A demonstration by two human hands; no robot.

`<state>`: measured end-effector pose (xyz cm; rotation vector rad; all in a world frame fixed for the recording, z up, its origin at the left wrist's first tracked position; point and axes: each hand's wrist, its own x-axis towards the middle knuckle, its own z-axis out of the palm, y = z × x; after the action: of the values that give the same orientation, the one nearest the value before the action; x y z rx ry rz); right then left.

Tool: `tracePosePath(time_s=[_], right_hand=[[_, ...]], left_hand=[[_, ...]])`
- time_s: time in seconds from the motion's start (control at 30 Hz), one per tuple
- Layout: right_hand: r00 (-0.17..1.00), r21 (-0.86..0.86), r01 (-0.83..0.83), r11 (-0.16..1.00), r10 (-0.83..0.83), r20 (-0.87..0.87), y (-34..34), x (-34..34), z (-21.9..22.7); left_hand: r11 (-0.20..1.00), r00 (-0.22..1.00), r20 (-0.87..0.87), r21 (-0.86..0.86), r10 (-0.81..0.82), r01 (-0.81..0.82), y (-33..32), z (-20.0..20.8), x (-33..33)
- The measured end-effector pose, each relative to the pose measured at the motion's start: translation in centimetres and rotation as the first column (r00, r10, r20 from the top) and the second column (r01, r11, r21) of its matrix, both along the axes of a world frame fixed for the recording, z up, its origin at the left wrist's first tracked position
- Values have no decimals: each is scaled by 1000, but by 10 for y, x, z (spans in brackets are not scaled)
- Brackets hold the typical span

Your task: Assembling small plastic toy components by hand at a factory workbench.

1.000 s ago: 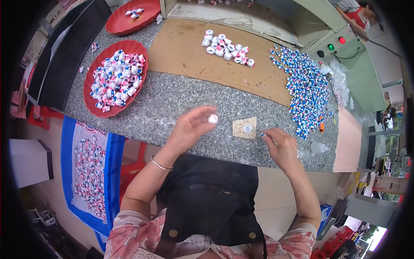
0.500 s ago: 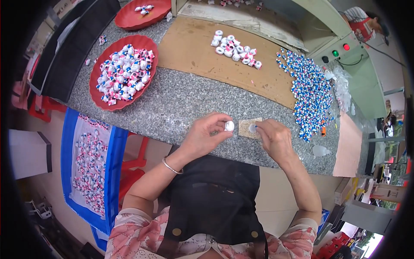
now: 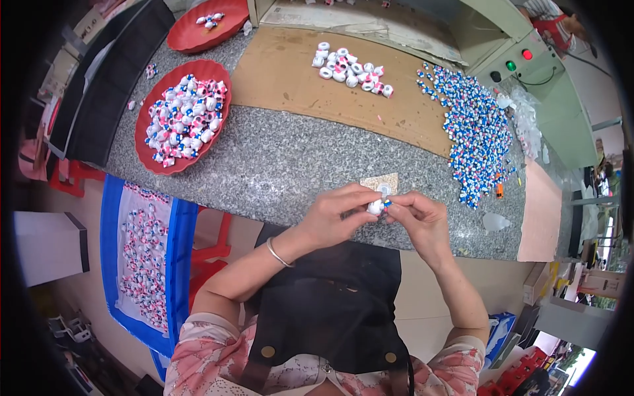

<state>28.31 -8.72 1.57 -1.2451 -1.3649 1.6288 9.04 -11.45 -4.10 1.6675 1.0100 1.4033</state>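
My left hand [image 3: 338, 212] pinches a small white rounded figurine piece [image 3: 374, 208] between thumb and fingers. A tiny blue-and-white part [image 3: 387, 204] is in the fingertips of my right hand [image 3: 424, 216], up against the white piece's right side. Fingertips hide just where the two meet. Right behind my hands lies a tan speckled pad [image 3: 389, 179] bearing a small round clear dish [image 3: 384, 189]. Many more small blue-and-white parts [image 3: 477, 132] are heaped to the right. White-and-pink hollow pieces [image 3: 353, 69] stand in a cluster on brown cardboard [image 3: 277, 72].
At left, a scalloped red bowl [image 3: 206, 68] is full of figurines; a second red bowl [image 3: 179, 41] stands behind it. Below the table edge, a blue tray [image 3: 179, 244] holds more. A green metal housing [image 3: 571, 112] with lit buttons borders the back right. Another person [image 3: 558, 28] is beyond.
My left hand has moved right with the white piece. My right hand has come off the dish, bringing the blue-and-white part against that piece. The whole view has shifted slightly.
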Motion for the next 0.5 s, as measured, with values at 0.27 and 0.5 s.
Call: tracePosePath(time_s=[0.27, 0.5], right_hand=[[929, 466, -313, 827, 166, 330, 2, -7, 21], [917, 442, -334, 833, 179, 356, 0, -18, 13]], left_hand=[[782, 845, 410, -375, -342, 498, 6, 26, -20], [743, 890, 336, -498, -309, 447, 1, 18, -34]])
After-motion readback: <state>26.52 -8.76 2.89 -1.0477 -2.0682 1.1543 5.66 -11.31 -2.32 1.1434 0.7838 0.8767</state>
